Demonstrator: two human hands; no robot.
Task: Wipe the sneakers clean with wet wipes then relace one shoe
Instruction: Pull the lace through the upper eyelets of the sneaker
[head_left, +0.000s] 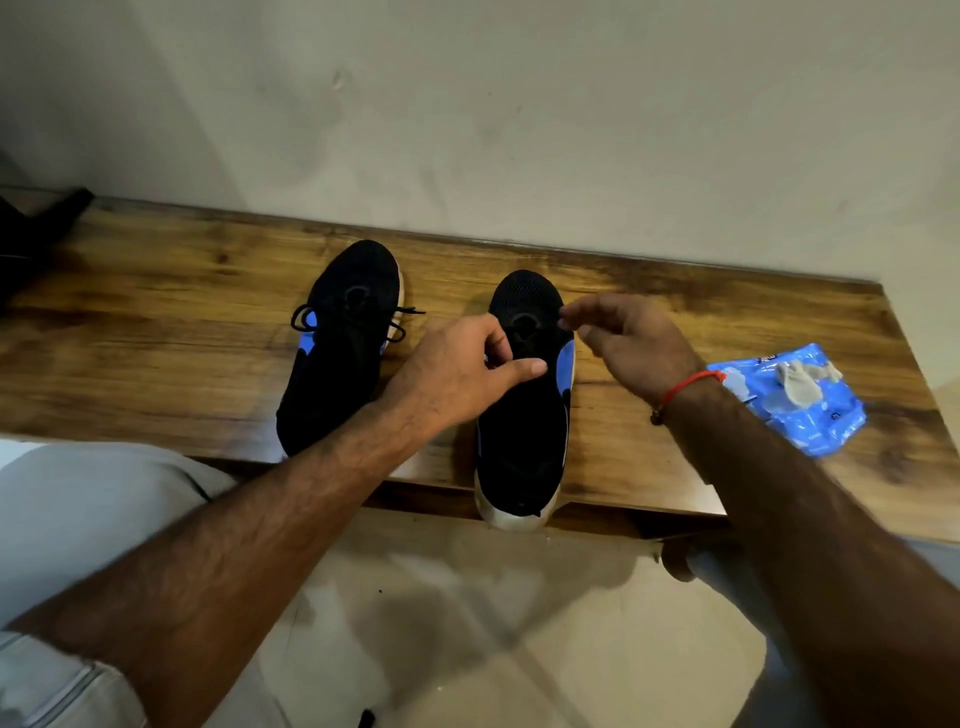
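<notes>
Sneakers, black with blue panels, are seen side by side on a wooden bench (156, 291) in the head view: the left sneaker (340, 338) is laced, while the right sneaker (524, 415) overhangs the near edge. The left hand (457, 374) is pinched at the right sneaker's eyelets. The right hand (628, 338) is raised beside its toe, fingertips pinched together; what is held cannot be told. A blue wet-wipe pack (810, 410) is seen further right, with a used wipe (800, 384) on top.

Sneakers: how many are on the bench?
2. The left sneaker lies laced beside the left hand; the right sneaker sits between both hands, heel overhanging the bench edge.
</notes>
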